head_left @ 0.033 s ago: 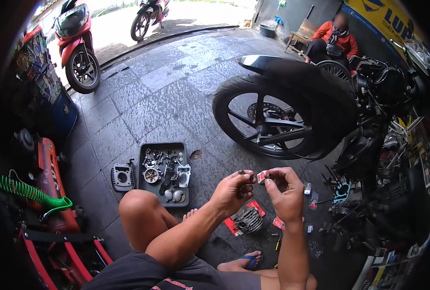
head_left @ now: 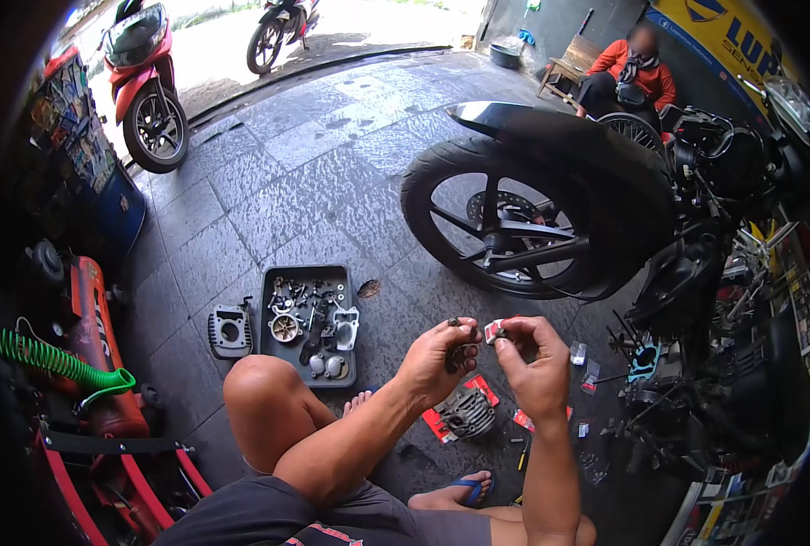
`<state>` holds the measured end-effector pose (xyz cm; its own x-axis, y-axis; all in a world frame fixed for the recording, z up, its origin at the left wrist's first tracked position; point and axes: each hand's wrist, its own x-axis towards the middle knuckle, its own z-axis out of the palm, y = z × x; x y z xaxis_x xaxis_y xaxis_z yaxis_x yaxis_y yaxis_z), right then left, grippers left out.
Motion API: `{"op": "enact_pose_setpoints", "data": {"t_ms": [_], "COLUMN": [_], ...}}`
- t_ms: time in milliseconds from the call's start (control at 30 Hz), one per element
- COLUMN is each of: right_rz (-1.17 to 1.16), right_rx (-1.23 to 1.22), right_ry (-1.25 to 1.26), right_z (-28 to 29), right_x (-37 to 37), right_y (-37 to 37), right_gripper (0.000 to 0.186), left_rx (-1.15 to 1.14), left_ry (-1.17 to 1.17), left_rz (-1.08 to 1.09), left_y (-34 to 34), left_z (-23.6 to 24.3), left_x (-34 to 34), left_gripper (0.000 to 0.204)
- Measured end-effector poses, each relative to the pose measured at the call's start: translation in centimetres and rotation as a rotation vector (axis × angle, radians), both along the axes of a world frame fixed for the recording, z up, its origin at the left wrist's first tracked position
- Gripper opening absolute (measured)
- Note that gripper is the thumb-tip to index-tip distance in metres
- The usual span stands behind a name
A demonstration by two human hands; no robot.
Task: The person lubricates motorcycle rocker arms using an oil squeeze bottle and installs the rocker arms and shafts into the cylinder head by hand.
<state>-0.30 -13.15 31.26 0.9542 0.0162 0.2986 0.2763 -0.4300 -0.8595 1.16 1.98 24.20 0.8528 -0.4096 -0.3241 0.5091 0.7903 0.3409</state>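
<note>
My left hand point(head_left: 443, 353) is closed, pinching a small dark metal part point(head_left: 455, 323) whose kind I cannot make out. Close beside it, my right hand point(head_left: 534, 359) grips a small red-and-white box point(head_left: 494, 330) between thumb and fingers. Below the hands, a finned cylinder head point(head_left: 467, 414) rests on red-and-white packaging point(head_left: 488, 389) on the floor. To the left stands a dark tray point(head_left: 355, 350) of engine parts, among them a round metal part point(head_left: 285, 328) and bolts. An engine cylinder block point(head_left: 232, 331) lies against the tray's left side.
A motorcycle's rear wheel point(head_left: 414, 205) stands ahead right, with engine parts and a blue gasket point(head_left: 644, 361) nearer me. Small plastic packets point(head_left: 590, 375) lie right of my hand. A red tank point(head_left: 105, 346) and green coiled hose point(head_left: 59, 357) are left. A person point(head_left: 637, 73) sits far right.
Both hands stay nearly in place. The small box in my right hand has turned slightly, and its fingers have shifted a little. Nothing was let go.
</note>
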Motion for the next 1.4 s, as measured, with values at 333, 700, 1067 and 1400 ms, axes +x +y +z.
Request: {"op": "enact_pose_setpoints", "data": {"t_ms": [333,700,1067,1400], "right_rz": [0.008,0.048,-0.07,0.1], "right_rx": [-0.054,-0.257,0.001,-0.316], "right_ry": [0.139,0.18,0.199,0.049], "right_z": [-2.7,-2.1,-1.2,-1.1], "right_x": [-0.7,-1.1,-1.0,-0.5], "right_y": [3.5,3.8,2.4,1.5], "right_gripper": [0.019,0.014,0.021,0.025], "left_rx": [-0.34,-0.188,-0.33,-0.114], "left_ry": [-0.077,-0.191,-0.026,-0.066], "left_rz": [0.135,0.191,0.171,0.002], "left_y": [-0.6,-1.0,-1.1,-1.3], "left_z": [-2.5,-2.4,-1.2,-2.0], "left_x": [0.3,-0.5,-1.0,-1.9], "left_gripper": [0.016,0.018,0.015,0.022]}}
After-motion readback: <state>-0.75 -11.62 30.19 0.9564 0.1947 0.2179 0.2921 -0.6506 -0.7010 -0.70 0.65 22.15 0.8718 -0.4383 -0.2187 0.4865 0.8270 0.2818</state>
